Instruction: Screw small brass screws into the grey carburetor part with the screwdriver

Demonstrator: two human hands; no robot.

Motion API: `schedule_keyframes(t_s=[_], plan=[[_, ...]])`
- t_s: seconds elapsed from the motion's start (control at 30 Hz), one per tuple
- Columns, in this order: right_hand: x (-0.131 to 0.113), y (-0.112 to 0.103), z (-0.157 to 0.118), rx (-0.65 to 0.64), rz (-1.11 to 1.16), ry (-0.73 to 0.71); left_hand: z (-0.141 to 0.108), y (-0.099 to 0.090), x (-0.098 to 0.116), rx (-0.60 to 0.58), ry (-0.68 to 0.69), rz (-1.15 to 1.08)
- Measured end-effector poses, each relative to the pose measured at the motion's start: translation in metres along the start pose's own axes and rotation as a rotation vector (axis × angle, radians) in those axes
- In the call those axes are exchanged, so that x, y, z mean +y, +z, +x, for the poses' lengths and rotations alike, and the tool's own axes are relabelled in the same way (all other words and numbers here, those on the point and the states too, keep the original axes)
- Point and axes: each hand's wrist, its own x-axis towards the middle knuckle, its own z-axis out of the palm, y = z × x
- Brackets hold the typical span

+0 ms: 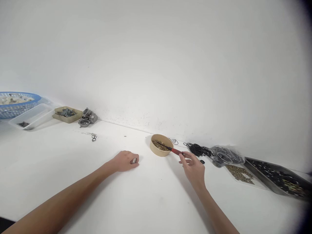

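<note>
My right hand (193, 167) grips a red-handled screwdriver (176, 151) between thumb and fingers. Its dark shaft reaches over the rim of a round tan bowl (159, 152), and the tip is among small brass-coloured parts (159, 145) inside. I cannot tell whether the tip touches one of them. To the left of the bowl, my left hand (125, 161) rests near the white table with its fingers curled around a small grey metal part (134, 160). Most of that part is hidden by the fingers.
Black rubber rings (198, 150), a plastic bag (227, 155), a tray of brass parts (240, 174) and a dark metal tray (275, 177) stand at right. At left are grey metal castings (87, 117), a beige tray (68, 117), a clear tub (36, 118) and a blue basket (21, 109). A white wall (156, 65) rises behind.
</note>
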Motion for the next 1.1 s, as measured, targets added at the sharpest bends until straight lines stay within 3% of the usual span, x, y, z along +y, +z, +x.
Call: schedule_keyframes(t_s=[0.17,0.5,1.1], plan=[[-0.001,0.000,-0.001,-0.019,-0.015,-0.037,0.000,0.001,-0.001,0.011,0.000,-0.005],[0.020,-0.003,0.010,-0.046,-0.003,0.027,0.000,0.005,-0.004,0.036,0.002,-0.021],[0.012,-0.003,0.007,-0.123,-0.157,-0.008,0.001,0.009,-0.008,0.045,0.020,-0.023]])
